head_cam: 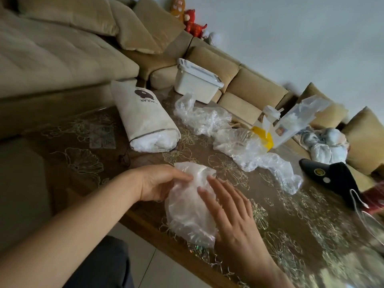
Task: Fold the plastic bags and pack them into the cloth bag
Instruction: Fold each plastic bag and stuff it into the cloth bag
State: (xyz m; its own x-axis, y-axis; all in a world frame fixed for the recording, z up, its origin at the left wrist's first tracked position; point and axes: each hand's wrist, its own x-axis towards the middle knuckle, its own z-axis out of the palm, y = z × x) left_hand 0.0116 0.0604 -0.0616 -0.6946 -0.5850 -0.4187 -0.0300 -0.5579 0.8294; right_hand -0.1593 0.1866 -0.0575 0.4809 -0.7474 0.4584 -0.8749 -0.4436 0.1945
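Left hand point(160, 182): I see it closed on the upper left edge of the plastic bag point(185, 215), thumb on top and fingers curled beneath.
Right hand point(232, 215): flat, fingers straight and slightly spread, pressing down on the right side of the same bag.
Plastic bag: clear and crinkled, partly folded into a rough oblong; it lies at the near edge of the table point(291, 225), between my two hands.
Cloth bag point(141, 119): cream, with a dark printed logo; it lies on its side on the table beyond the left hand, well apart from it, mouth turned toward me.
Packed plastic point(153, 143): white, bunched, showing in the mouth of the cloth bag (I cannot count how many pieces).
Loose plastic bags point(245, 146): an unfolded, crumpled run across the table to the right of the cloth bag, reaching toward the right edge.
White plastic box point(195, 84): lidded, at the far side of the table, behind the loose bags.
Table: wooden, under a clear cover with a gold flower pattern.
Sofa point(62, 59): tan, cushioned, running along the far side of the table.
Plush toys point(193, 21): red and orange, on the sofa back by the wall.
Black object point(332, 175): at the right end of the table, a white cable point(357, 204) trailing beside it; I cannot tell what it is.
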